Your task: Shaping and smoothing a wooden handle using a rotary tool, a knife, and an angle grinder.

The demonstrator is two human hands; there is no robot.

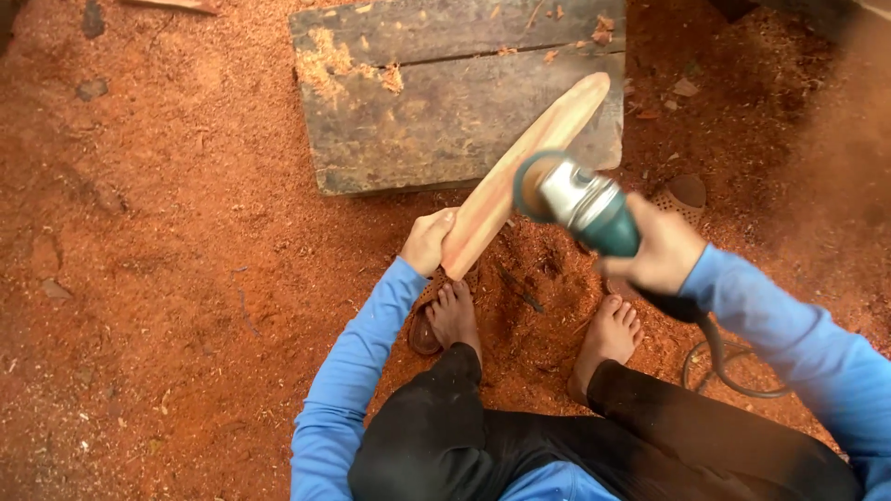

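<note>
Left hand [427,239] is clamped round the near end of a long, flat, pale reddish wooden slat [520,172], holding it slanting up and away, its far end resting over a weathered grey plank block [436,102] out beyond the hand. Right hand [661,250] is wrapped tight on the body of a teal and silver angle grinder [575,199], its disc pressed to the slat's right edge, just ahead of that hand. The slat looks smooth and rounded at the far tip; the stretch nearer the left hand seems, by my reading, less finished. Red sawdust [167,278] lies thick on the floor, bare feet below both hands.
</note>
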